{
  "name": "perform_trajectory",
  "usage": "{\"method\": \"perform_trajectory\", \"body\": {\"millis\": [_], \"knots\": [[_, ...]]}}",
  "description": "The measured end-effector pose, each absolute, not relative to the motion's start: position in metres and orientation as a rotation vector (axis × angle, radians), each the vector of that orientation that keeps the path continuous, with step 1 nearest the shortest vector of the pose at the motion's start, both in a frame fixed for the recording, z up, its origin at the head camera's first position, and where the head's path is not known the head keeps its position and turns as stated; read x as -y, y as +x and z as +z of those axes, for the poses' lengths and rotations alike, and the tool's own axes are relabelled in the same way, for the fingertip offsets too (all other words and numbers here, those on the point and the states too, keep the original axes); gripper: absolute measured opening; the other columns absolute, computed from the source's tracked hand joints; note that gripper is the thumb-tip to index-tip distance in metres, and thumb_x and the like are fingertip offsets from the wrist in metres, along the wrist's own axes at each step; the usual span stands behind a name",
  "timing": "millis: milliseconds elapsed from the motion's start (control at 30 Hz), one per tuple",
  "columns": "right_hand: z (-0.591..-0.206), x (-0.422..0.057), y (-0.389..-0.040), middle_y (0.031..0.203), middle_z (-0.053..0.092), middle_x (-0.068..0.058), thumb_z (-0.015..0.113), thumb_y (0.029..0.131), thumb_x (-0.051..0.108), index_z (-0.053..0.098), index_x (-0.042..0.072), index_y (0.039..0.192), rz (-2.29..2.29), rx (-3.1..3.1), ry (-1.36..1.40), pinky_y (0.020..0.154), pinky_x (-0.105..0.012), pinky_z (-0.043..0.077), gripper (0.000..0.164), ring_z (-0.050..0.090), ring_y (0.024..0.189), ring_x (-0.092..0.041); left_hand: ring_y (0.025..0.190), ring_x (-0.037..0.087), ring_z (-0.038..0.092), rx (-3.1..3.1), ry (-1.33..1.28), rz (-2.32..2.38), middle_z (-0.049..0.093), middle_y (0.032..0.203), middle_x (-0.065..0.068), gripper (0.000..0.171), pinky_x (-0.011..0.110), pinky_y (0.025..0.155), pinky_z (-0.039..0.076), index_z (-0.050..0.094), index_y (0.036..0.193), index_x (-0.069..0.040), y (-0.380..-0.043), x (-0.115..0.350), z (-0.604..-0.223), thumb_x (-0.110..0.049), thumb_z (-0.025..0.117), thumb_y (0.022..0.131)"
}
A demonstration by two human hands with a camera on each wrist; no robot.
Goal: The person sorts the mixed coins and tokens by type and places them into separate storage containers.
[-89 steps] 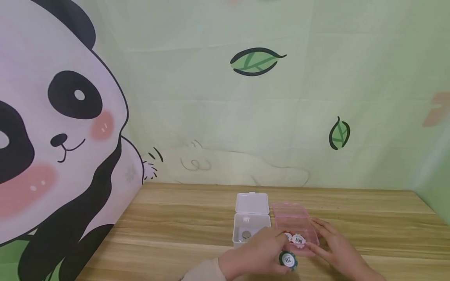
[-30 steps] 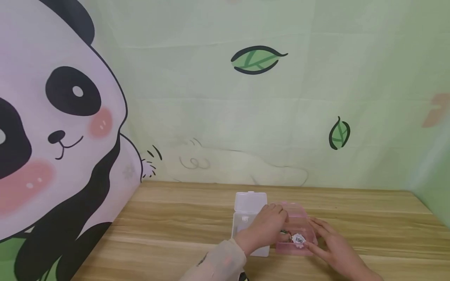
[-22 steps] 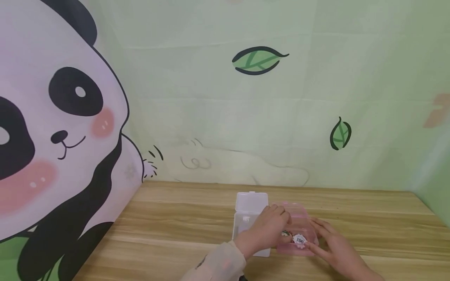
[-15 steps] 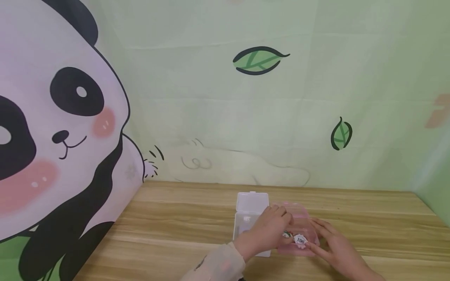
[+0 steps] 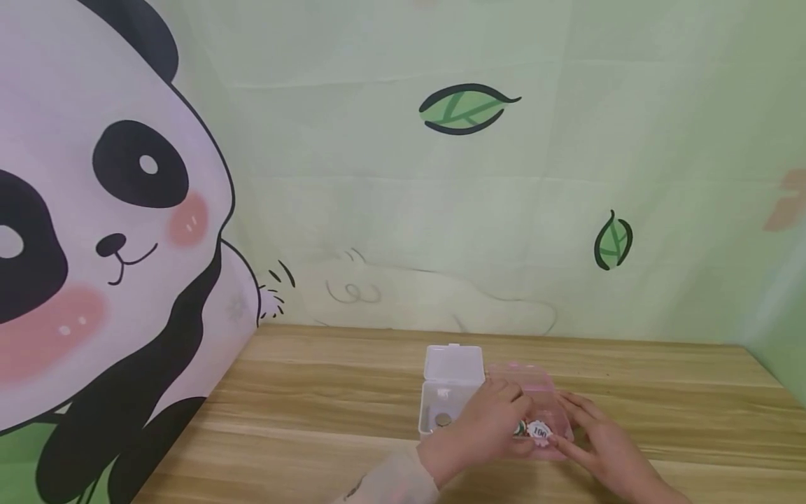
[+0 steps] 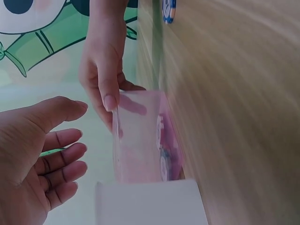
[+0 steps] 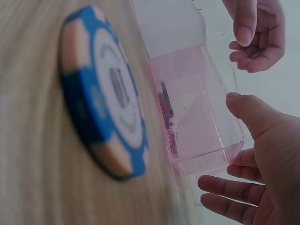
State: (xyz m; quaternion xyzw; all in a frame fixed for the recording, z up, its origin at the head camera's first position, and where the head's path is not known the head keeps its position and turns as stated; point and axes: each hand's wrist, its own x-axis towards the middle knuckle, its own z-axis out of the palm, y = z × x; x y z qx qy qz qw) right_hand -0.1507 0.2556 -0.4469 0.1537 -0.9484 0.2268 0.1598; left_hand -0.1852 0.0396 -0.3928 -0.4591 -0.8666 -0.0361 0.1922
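Observation:
My left hand (image 5: pixel 491 420) hovers over the near left side of an open pink plastic box (image 5: pixel 535 399). In the left wrist view its fingers are loosely bent with nothing between them. Inside the pink box lie a white poker chip marked 100 (image 5: pixel 539 432) and a green poker chip (image 5: pixel 520 428), partly covered by the left hand in the head view. My right hand (image 5: pixel 604 444) grips the box's right end between thumb and fingers. Left of it stands an open white plastic box (image 5: pixel 420 413) holding a round grey coin-like disc (image 5: pixel 443 419).
A blue and orange poker chip (image 7: pixel 105 93) rests on the wooden table near the right wrist camera. The white box's lid (image 5: pixel 453 362) is folded back toward the wall. A cloth backdrop (image 5: pixel 352 175) with a panda print hangs behind the table.
Three seconds ago my left hand pinched the green 20 chip in front of the pink box. That chip now lies inside, released, and the hand has drawn slightly back. My right hand stays put.

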Motion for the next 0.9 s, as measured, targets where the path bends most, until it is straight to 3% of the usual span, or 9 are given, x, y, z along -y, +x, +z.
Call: {"method": "perform_trajectory", "body": {"millis": [167,467,700,900], "knots": [[-0.447,-0.255,-0.15,0.134,0.053,-0.023,0.07,0.085,0.036,0.053,-0.002,0.132,0.65,2.704,0.442,0.088,-0.061,0.049,0.062,0.055,0.117,-0.046,0.089,0.004,0.056,2.318,-1.319,-0.083,0.061,0.09,-0.013,0.032,0.018,0.085,0.045,0.065,0.094,-0.023,-0.179,-0.038,-0.397,-0.049,0.075,0.077],[-0.447,-0.255,-0.15,0.135,0.053,-0.022,0.07,0.085,0.037,0.053,-0.002,0.132,0.653,2.706,0.442,0.089,-0.062,0.048,0.063,0.055,0.117,-0.047,0.104,0.006,0.056,2.313,-1.416,-0.086,0.062,0.102,-0.011,0.035,0.021,0.095,0.043,0.064,0.102,-0.023,-0.164,-0.034,-0.401,-0.046,0.074,0.077],[-0.447,-0.255,-0.15,0.135,0.053,-0.021,0.069,0.086,0.037,0.054,-0.001,0.132,0.642,2.721,0.443,0.087,-0.06,0.05,0.062,0.055,0.117,-0.044,0.096,-0.002,0.053,2.46,-1.503,-0.104,0.06,0.101,-0.016,0.033,0.011,0.082,0.039,0.063,0.106,-0.026,-0.153,-0.033,-0.403,-0.048,0.07,0.083],[-0.446,-0.255,-0.151,0.135,0.054,-0.02,0.069,0.086,0.037,0.055,-0.001,0.13,0.651,2.727,0.439,0.086,-0.058,0.051,0.06,0.056,0.117,-0.044,0.101,-0.002,0.056,2.454,-1.608,-0.09,0.064,0.103,-0.015,0.037,0.012,0.086,0.042,0.065,0.11,-0.026,-0.149,-0.036,-0.408,-0.051,0.066,0.083]]}}
